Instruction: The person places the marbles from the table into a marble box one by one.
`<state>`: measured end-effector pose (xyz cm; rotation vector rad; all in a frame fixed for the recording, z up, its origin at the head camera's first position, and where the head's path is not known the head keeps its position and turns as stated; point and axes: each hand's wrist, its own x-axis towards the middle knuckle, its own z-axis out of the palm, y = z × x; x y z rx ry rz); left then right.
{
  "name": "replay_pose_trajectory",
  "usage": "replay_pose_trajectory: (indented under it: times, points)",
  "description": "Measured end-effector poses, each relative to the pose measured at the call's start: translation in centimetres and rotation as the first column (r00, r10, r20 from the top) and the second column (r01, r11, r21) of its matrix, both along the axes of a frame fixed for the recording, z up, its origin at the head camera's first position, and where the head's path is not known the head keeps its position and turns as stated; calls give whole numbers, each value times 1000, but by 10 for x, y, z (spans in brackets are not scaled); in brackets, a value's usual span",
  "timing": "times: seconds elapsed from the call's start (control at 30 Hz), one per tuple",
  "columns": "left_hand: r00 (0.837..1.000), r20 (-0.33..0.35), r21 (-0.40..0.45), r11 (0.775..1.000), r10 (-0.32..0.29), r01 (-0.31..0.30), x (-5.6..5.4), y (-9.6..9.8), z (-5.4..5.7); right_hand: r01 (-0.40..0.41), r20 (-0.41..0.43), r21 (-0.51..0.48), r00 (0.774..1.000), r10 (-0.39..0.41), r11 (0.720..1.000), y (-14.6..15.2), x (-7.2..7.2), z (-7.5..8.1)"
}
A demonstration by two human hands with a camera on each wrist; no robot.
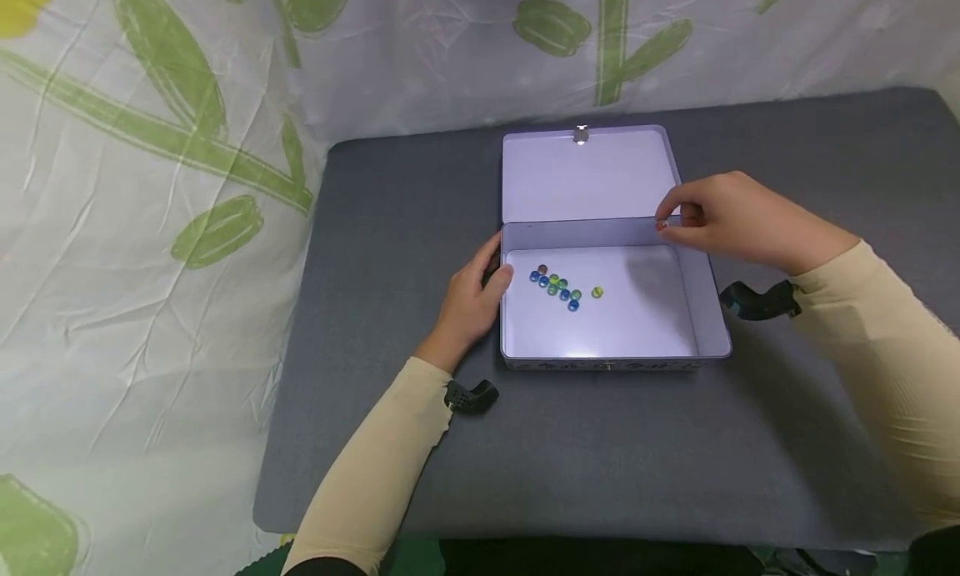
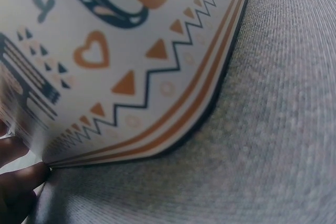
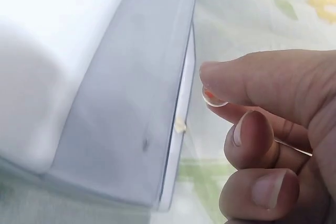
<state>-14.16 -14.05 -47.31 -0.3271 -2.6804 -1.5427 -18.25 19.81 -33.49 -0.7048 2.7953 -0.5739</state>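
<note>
A clear glass marble (image 3: 214,98) with an orange streak is pinched between the thumb and forefinger of my right hand (image 1: 738,224). That hand is raised over the back right corner of an open lavender tin box (image 1: 708,309). At the box's left side, my left hand (image 1: 468,305) grips the wall, thumb at the rim and fingers along the outside. In the left wrist view, fingertips (image 2: 32,177) meet the lower edge of the patterned outer wall (image 2: 131,51). Several blue, green and brown marbles (image 1: 564,295) cluster on the box floor, with one yellow-green marble (image 1: 597,292) apart from them.
The box's lid (image 1: 585,176) is laid back behind it, with a metal clasp (image 1: 581,135) at its far edge. A grey cloth (image 1: 390,226) covers the table. White sheeting with green leaf prints (image 1: 450,51) hangs behind and to the left.
</note>
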Motion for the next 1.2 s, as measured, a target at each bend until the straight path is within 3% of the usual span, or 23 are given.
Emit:
replay_pose_trajectory:
  times: [0.73,1.2]
  points:
    - [1000,2,-5,1000,-4,4,-1,-1,-1,-135,36,-93,990,139,986,-65,-6,-16]
    - [1000,-9,-14,1000,-10,10,-2,-2,0,-178,50,-113,982,185,978,-100,-13,-29]
